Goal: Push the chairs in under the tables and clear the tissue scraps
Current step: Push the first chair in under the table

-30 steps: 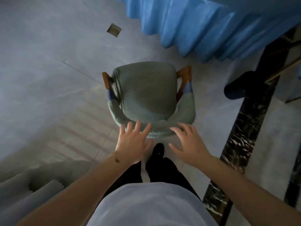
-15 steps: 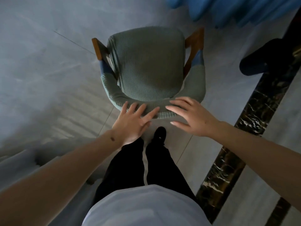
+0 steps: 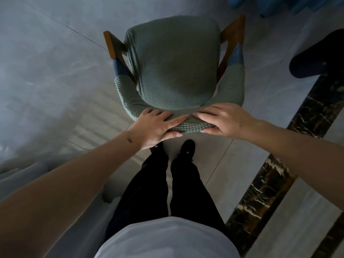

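Note:
A chair [image 3: 173,60] with a grey-green knitted cover and brown wooden arms stands on the floor straight ahead of me, seen from above. My left hand [image 3: 158,125] grips the curved top of its backrest, fingers over the top and thumb underneath. My right hand [image 3: 225,121] grips the same backrest just to the right, in the same way. The blue tablecloth [image 3: 290,4] of a table hangs at the top right, beyond the chair's front. No tissue scraps show in view.
A dark rounded object [image 3: 316,58] lies on the floor to the right of the chair. A black marble strip [image 3: 275,175] runs diagonally across the grey tiled floor on the right. Pale grey draped fabric [image 3: 24,172] sits at the lower left. My legs stand behind the chair.
Both hands came down from hovering open over the backrest and closed around its top edge. The view has tilted down and moved closer to the chair.

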